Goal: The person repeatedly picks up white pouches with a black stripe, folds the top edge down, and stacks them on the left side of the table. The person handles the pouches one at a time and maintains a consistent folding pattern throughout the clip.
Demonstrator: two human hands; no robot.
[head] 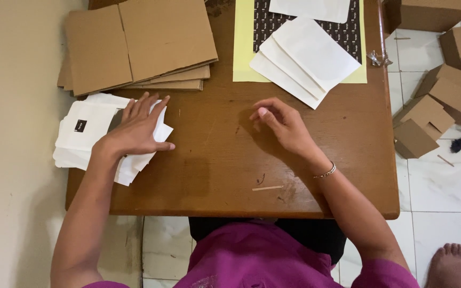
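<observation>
table [225, 160] brown | envelopes [89, 128] white, black label | flat cardboard [134, 42] tan | sheet [244, 48] yellow | shirt [252, 261] magenta

Two hands [140, 130]; one wooden table [220, 176]; one yellow sheet [244, 48]; one wooden stick [267, 188]; one bracelet [325, 172].

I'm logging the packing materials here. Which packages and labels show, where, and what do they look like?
White pouches: stack under left hand, small black square label.
White pouches: fanned, table's far side.
Label sheet: yellow-edged, black stickers.
Flat cardboard: brown stack, far left.
Folded boxes: brown, on floor, right.
</observation>
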